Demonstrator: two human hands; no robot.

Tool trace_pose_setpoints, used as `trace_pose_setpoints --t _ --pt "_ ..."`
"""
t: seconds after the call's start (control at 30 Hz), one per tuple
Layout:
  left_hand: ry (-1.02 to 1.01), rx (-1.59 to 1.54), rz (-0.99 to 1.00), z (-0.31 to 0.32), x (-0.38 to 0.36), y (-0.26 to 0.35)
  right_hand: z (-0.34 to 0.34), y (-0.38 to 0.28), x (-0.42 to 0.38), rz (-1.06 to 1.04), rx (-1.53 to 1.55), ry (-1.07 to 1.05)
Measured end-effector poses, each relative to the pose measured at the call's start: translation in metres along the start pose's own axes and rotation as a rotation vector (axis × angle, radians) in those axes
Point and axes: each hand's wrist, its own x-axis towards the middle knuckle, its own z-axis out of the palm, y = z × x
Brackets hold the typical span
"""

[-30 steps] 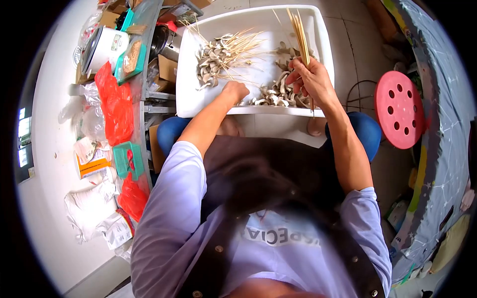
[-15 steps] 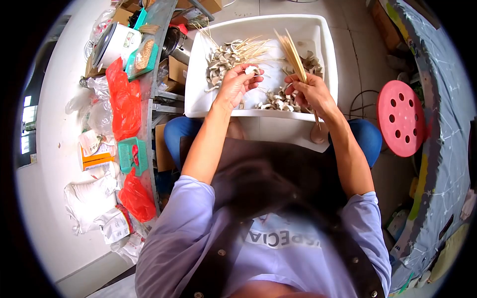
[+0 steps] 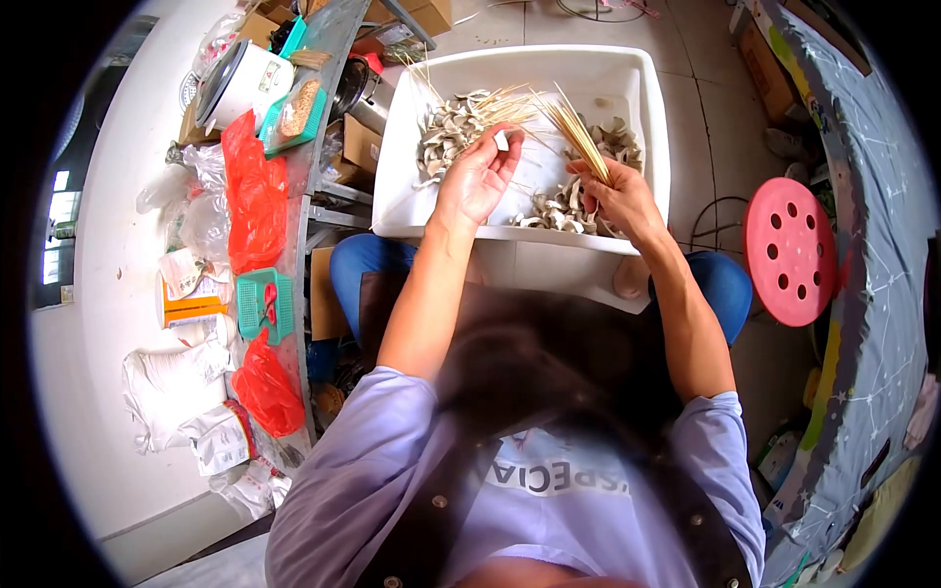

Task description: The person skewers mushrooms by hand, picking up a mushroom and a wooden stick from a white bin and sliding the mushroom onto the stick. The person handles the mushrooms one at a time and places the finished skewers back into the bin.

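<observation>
Both bare forearms reach forward from short sleeves, elbows bent at the person's sides. The left hand (image 3: 477, 179) is raised, palm turned up and toward the right, thumb and fingertips pinched together at the top. The right hand (image 3: 619, 199) sits slightly lower, fingers curled in a closed grip, knuckles facing up.

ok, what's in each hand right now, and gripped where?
Left hand: one pale mushroom piece, pinched at the fingertips. Right hand: a bundle of bamboo skewers, gripped near its lower end.
</observation>
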Motion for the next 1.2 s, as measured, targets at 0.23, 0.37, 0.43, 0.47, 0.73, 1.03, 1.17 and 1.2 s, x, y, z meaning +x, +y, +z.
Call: trace_pose_setpoints --t 0.23,0.37,0.43,0.47,0.73,1.03,1.17,1.2 --pt "0.065 -0.062 0.161 -0.008 0.007 0.005 0.001 -0.01 -0.006 -0.003 -0.107 -0.032" --pt "0.044 -0.027 0.261 -0.004 0.005 0.012 0.003 -0.006 -0.004 -0.032 -0.117 -0.038" --pt "0.035 -0.012 0.262 0.0 0.002 0.014 0.004 -0.006 -0.004 -0.034 -0.124 -0.032" --pt "0.031 -0.005 0.261 0.001 0.001 0.015 0.003 -0.007 -0.004 -0.031 -0.13 -0.032" --pt "-0.021 0.016 0.292 0.002 0.003 0.009 0.007 0.003 -0.001 -0.02 -0.045 -0.024" --pt "0.07 0.043 0.323 0.011 0.0 0.0 0.018 -0.006 -0.008 0.016 0.032 -0.004" --pt "0.122 0.073 0.331 0.016 -0.001 -0.004 0.022 0.005 -0.004 0.014 0.054 0.001" --pt "0.135 0.078 0.32 0.014 0.0 -0.005 0.023 0.004 -0.005 0.019 0.046 -0.001"
